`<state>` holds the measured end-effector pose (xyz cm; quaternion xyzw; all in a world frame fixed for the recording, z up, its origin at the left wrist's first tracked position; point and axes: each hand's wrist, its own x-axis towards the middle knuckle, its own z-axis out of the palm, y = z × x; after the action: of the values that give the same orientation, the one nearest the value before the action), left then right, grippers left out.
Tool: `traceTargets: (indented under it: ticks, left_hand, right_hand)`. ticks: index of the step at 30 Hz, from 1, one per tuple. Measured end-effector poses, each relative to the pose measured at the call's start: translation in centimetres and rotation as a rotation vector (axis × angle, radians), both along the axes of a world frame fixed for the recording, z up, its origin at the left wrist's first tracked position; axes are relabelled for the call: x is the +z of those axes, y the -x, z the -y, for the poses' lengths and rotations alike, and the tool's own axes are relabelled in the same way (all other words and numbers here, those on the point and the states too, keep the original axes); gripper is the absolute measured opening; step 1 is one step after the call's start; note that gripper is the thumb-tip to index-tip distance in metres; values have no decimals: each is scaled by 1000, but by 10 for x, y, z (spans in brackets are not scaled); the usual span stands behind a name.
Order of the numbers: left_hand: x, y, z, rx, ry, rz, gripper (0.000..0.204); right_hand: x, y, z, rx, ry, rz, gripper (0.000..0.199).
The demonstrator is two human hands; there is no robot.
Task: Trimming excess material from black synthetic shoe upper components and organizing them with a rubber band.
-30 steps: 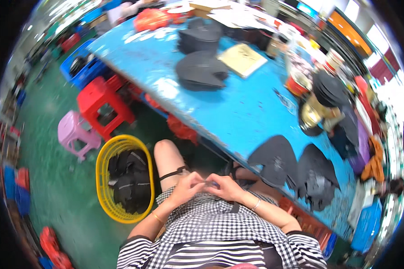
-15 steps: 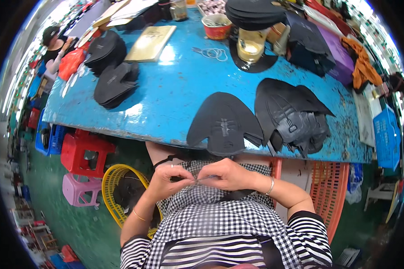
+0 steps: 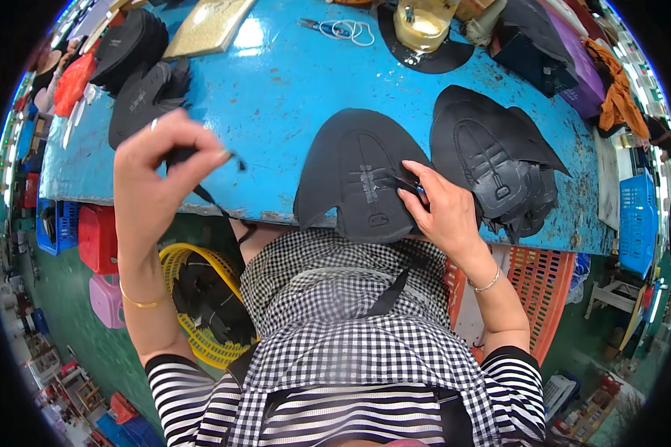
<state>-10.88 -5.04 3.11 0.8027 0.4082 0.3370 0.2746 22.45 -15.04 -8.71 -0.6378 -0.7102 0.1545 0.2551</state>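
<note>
The blue table (image 3: pixel 268 97) bears a black panel (image 3: pixel 350 164) near centre, toward 1 o'clock. The left hand (image 3: pixel 153 167) at its 9 o'clock and right hand (image 3: pixel 451 216) at 4 o'clock both pinch: right, a slim part-blue item (image 3: pixel 420 189); left, a black scrap (image 3: pixel 239 161).

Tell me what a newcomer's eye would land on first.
Probably the bright blue table, filling the upper middle. Next, the black curved piece at its front edge, with the right hand at the piece's right side and the left hand hovering farther left. A yellow basket stands out lower left.
</note>
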Motion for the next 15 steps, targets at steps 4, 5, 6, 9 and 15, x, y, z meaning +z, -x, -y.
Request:
traceTargets:
  ticks: [4,5,6,9,15]
  left_hand:
    - [-8,-54,-31,-253,158,-142,10]
    - [-20,-66,-39,-250,179,-138,10]
    - [-37,-77,-46,-425,294,-186,11]
    - [-67,-109,-56,-649,438,-306,13]
    - [-98,-123,-57,-685,425,-362,13]
  right_hand:
    - [1,1,-15,106,-16,1,37]
    - [3,-1,-16,111,5,0,37]
    - [5,-3,-17,108,74,-14,36]
    - [11,-9,-23,74,247,-109,30]
    - [7,-12,-23,89,218,-170,24]
